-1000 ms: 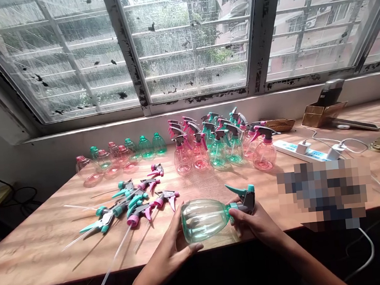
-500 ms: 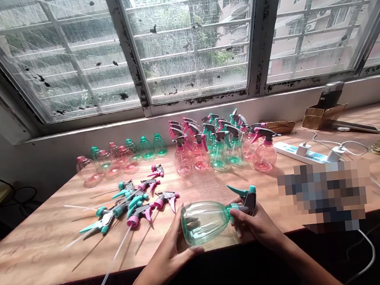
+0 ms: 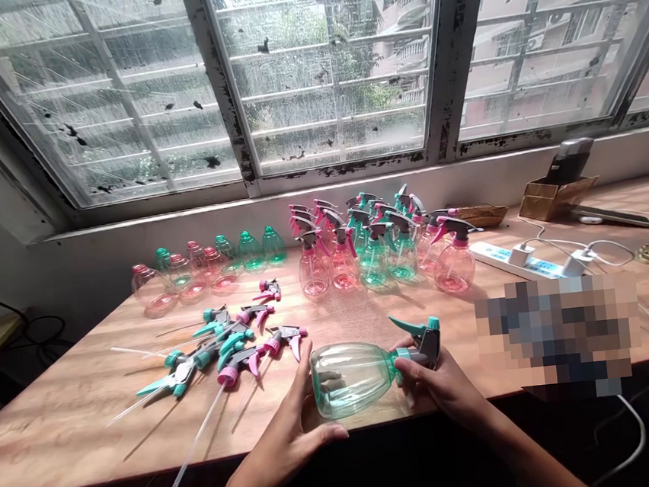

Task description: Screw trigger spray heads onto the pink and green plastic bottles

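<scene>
A clear green spray bottle (image 3: 352,379) lies on its side in the air above the front edge of the table. Around its base end, my left hand (image 3: 298,418) curls with the fingers behind the bottle and the thumb below. My right hand (image 3: 435,382) grips the neck, thumb and fingers on the teal collar of the trigger sprayer (image 3: 426,341). The sprayer sits at the bottle's mouth, its teal lever pointing up and left. To the left lies a pile of loose trigger sprayers (image 3: 235,336), pink and teal, with thin tubes.
Open-necked pink and green bottles (image 3: 253,250) stand at the back left. Several bottles with sprayers fitted (image 3: 343,264) are grouped at the back middle. On the right are a white power strip (image 3: 492,258) with plugs, a cardboard box (image 3: 547,199) and a blurred-out patch.
The view has shifted very slightly. Both hands keep the same hold on the spray bottle, and the other things stay in place.
</scene>
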`<state>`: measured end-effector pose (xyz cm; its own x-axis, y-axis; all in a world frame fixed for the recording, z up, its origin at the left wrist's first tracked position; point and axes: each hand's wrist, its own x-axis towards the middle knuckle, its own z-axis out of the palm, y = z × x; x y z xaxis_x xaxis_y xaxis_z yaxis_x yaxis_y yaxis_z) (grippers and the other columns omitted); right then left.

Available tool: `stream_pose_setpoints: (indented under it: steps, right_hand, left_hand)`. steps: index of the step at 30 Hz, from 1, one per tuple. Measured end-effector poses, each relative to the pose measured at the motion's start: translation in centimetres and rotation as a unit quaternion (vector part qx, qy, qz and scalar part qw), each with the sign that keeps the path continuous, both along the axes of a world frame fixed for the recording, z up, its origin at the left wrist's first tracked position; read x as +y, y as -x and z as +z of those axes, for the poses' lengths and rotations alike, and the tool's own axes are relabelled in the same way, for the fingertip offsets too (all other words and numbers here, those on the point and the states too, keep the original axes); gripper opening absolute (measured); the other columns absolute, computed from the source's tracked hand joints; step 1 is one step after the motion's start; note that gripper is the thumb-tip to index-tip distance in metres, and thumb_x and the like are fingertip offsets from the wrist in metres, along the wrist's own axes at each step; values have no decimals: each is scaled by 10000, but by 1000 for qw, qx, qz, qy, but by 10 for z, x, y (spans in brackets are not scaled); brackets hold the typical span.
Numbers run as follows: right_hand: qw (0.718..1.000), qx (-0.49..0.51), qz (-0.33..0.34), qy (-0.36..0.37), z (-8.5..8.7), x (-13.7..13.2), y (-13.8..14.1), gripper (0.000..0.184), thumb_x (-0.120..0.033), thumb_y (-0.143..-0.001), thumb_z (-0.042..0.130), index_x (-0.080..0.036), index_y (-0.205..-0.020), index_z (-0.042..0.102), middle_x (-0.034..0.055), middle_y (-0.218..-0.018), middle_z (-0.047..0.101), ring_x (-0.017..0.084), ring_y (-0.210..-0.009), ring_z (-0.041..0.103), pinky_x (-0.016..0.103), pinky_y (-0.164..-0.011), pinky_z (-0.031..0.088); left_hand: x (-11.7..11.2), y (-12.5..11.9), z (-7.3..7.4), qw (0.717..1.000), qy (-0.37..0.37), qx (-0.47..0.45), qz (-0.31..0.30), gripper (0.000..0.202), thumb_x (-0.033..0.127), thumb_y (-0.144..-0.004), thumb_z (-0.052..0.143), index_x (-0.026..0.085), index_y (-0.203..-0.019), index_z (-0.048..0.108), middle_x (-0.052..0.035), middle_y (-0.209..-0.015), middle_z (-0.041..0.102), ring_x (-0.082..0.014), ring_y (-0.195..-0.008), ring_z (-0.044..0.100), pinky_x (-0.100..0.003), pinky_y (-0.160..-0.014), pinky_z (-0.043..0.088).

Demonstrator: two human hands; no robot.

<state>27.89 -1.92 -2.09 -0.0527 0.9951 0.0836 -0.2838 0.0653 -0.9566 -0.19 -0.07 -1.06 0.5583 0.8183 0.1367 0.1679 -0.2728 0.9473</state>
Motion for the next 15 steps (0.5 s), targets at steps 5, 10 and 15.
stream_pose_setpoints:
  steps: [5, 10, 15]
  right_hand:
    - [1000, 2, -9, -3, 2, -1, 1, 417, -501, -781, 821, -198, -938, 581, -11, -601, 707, 145, -402, 615, 242, -416, 473]
    - [1000, 3, -4, -5, 2, -1, 1, 421, -494, -786, 820, -193, -952, 576, -9, -612, 710, 142, -414, 619, 239, -422, 484]
    - [1000, 0, 1, -6, -1, 0, 0, 399, -478, -805, 810, -192, -948, 570, -14, -604, 711, 131, -404, 614, 224, -410, 477]
  left_hand:
    - [-2, -2, 4, 999, 22, -21, -25, 943, 320, -898, 743, 411, -1595, 114, -40, -1707, 105, -371, -1529, 215, -548, -1231, 257]
    - [0, -4, 4, 998, 4, -43, -34, 836, 334, -970, 649, 435, -1588, 95, -63, -1703, 112, -374, -1479, 345, -529, -1185, 359]
    - [0, -1, 0, 999, 16, -24, -18, 969, 324, -923, 714, 424, -1595, 23, -46, -1713, 31, -388, -1518, 241, -557, -1210, 297]
